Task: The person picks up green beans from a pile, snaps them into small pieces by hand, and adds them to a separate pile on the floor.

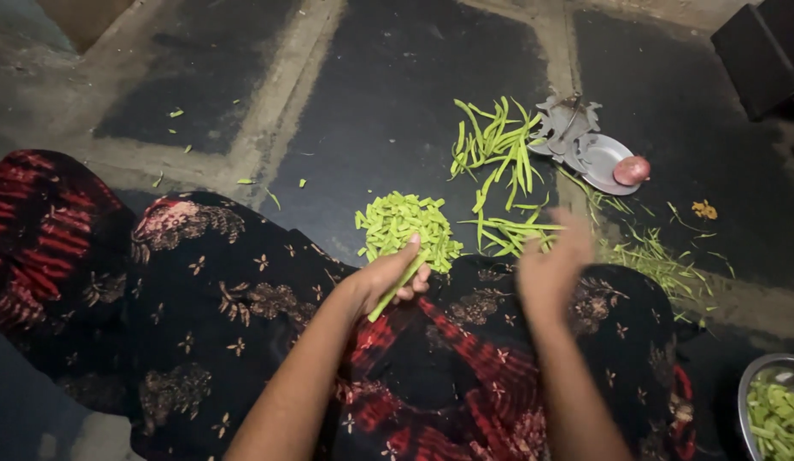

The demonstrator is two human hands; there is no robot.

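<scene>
One green bean (398, 286) sits pinched in my left hand (388, 277), just short of the chopped pile (405, 226) on the floor. My right hand (550, 265) (blurred) hovers near the whole beans (498, 149); I cannot tell its grip.

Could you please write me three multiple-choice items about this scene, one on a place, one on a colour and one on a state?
1. Where does the pile of cut bean pieces lie?
A. in the metal bowl
B. on the floor in front of the knees
C. on the small plate

2. What colour is the onion on the small metal plate?
A. reddish pink
B. white
C. green

3. What is the left hand doing?
A. resting flat and empty
B. gripping a knife
C. holding a green bean

Answers: 1 B, the pile sits on the dark floor; 2 A, its skin shows reddish pink; 3 C, the fingers close round one long bean, while the right hand is motion-blurred.
</scene>
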